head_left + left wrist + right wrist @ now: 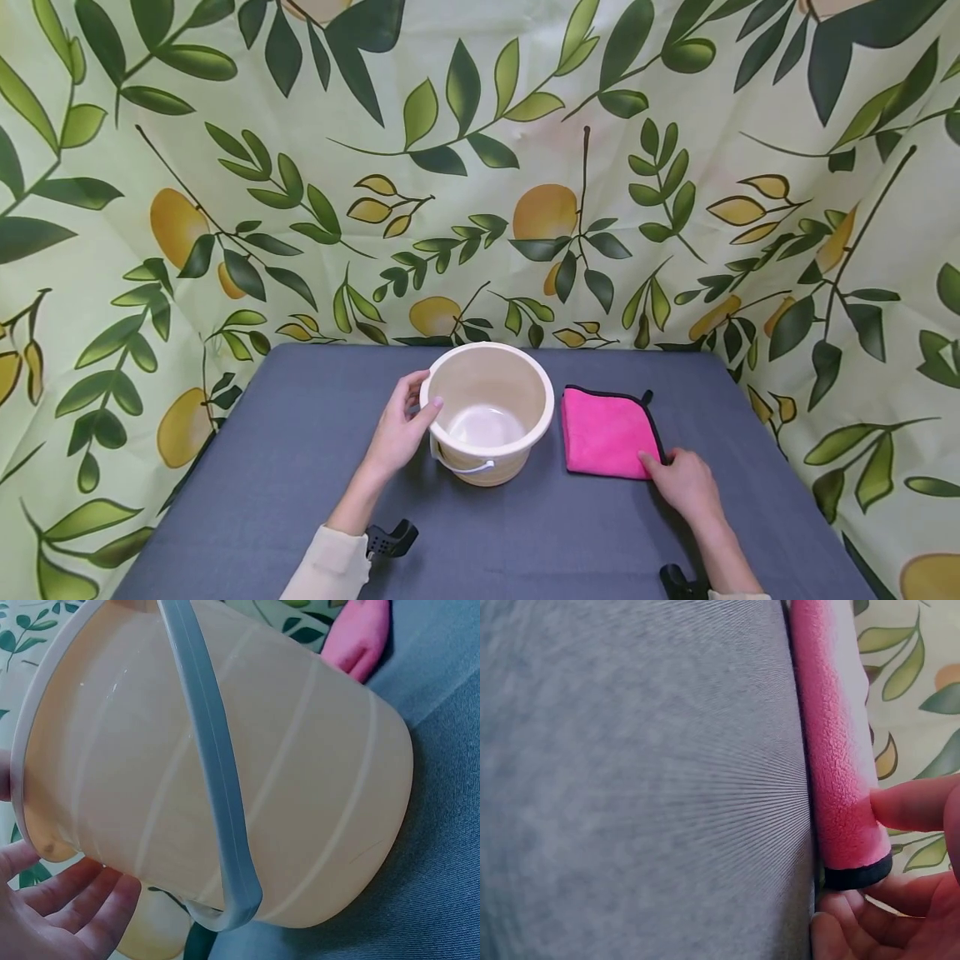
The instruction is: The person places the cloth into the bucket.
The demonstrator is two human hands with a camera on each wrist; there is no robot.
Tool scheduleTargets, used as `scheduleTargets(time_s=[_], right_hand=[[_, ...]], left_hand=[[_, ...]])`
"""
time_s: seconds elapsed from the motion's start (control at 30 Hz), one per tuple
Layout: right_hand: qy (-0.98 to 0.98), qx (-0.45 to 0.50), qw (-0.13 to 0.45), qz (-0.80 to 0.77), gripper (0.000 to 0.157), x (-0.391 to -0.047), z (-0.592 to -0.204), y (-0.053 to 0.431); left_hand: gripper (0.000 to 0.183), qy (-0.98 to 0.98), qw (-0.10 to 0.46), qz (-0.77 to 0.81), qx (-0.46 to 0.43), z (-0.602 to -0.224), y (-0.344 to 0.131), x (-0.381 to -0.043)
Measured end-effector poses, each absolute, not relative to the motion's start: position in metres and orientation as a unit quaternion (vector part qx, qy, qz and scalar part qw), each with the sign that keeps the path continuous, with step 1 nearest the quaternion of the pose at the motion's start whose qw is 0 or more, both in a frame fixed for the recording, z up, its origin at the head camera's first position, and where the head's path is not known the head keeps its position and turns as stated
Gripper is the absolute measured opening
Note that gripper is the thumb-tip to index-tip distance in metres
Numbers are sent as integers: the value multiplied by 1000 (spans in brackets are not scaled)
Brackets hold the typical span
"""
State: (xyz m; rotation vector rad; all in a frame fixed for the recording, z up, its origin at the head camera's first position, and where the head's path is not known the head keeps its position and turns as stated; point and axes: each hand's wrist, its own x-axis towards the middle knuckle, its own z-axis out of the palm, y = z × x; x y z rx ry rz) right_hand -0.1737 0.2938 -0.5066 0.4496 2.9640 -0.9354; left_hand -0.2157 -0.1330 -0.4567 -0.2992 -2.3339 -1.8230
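A cream plastic bucket (491, 375) stands upright on the table, its mouth tipped into view and its inside bare. My left hand (401, 425) grips the left side of its rim, thumb over the edge and fingers along the outer wall. The bucket's pale handle (214, 750) hangs down against the near side. To the right lies a folded bright pink cloth (606, 433) with black edging and a small loop at its far corner. My right hand (686, 487) pinches its near right corner, thumb on top, with fingers (870, 922) low at the black edge.
A blue-grey cloth covers the table (517, 542). Behind it and along both sides hangs a leaf-and-fruit patterned curtain (480, 208). Black wrist devices sit on the left wrist (392, 539) and right wrist (681, 582).
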Motion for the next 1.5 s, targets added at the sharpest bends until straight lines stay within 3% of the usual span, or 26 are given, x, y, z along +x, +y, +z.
scheduleTargets(time_s=[0.4,0.8,1.5], right_hand=[[864,151,-14,-479,48,-174,-504,289],[858,118,-96,-490,43,-183,-476,270],[824,26,-123,-552,40,-191,-406,239]], left_hand=[[51,-784,79,-607,-102,-456,-132,-214],[51,-779,77,-614,-102,-457,-132,-215],[53,-780,56,-617,-87,-440,-127,-207]])
